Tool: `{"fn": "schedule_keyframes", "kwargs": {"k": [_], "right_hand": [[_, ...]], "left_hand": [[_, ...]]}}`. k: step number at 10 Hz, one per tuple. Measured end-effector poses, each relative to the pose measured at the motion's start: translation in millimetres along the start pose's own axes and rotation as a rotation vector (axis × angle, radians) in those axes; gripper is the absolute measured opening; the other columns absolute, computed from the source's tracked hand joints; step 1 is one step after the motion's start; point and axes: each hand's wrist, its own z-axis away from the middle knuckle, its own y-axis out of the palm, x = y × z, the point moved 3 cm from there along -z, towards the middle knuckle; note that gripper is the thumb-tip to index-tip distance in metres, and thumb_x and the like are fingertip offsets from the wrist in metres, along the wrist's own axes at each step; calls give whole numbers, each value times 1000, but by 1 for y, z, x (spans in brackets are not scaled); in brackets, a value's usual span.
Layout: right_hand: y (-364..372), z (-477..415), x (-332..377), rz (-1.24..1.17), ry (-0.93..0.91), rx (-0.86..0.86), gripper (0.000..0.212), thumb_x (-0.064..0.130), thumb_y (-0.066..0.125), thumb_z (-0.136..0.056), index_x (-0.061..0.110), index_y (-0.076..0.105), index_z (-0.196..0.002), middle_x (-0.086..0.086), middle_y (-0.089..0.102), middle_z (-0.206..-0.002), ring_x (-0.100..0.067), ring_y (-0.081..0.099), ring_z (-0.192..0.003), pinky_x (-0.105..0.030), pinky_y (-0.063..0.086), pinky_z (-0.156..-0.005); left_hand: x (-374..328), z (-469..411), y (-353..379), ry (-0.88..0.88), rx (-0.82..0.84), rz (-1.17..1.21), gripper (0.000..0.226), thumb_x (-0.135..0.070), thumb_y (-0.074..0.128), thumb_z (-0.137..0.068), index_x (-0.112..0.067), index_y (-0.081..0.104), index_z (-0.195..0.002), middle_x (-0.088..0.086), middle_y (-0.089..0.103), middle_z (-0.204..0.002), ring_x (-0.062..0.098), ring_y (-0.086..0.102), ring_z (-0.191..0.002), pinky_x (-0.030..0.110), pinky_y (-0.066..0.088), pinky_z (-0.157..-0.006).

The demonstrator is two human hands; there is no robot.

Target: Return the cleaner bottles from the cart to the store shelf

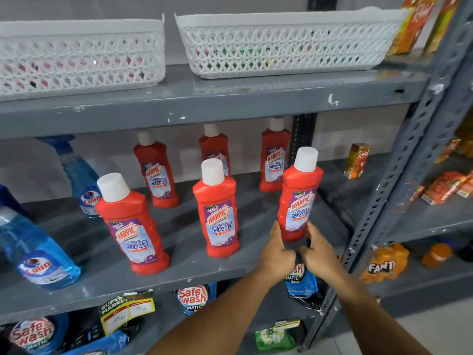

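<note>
The red plastic cleaner bottle (298, 198) at the front right of the grey metal shelf (179, 267) stands upright, its flat-sided body waisted in the middle, with a smooth white screw cap and a glossy purple and pale blue label. Both hands reach to its base: the left hand (277, 249) has its thumb against the bottle's lower left side, and the right hand (320, 248) has its thumb against the lower right, the remaining fingers curled loosely below the shelf lip; whether they grip the bottle or only touch it I cannot tell. Two more bottles of the same kind stand in the front row, the middle one (220, 213) upright and the left one (129, 224) leaning in the wide view, and three others (157, 172) stand in a row behind. At the left are two clear blue spray bottles (38, 252) with liquid showing through. The shelf paint is chipped along its edges, and its punched upright (399, 175) runs up the right side. On the board above sit two white plastic baskets (286, 44) with open lattice walls. Below hang soft blue pouches (193, 299) and a yellow and black price tag (126, 312).
</note>
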Motion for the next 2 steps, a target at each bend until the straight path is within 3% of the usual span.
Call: {"fn": "schedule_keyframes", "kwargs": {"k": [1, 2], "right_hand": [[2, -1, -2, 30, -17, -15, 79, 0, 51, -73, 35, 31, -141, -2, 58, -132, -23, 55, -119, -29, 41, -92], [1, -2, -1, 45, -28, -29, 81, 0, 52, -76, 31, 23, -146, -3, 53, -138, -24, 52, -122, -29, 39, -95]], "left_hand": [[6, -4, -2, -29, 24, -20, 83, -5, 50, -71, -27, 23, -148, 2, 45, -147, 18, 47, -131, 40, 39, -111], [3, -10, -5, -70, -11, -80, 82, 4, 45, -78, -22, 18, -151, 6, 39, -152, 21, 40, -138, 39, 35, -114]]}}
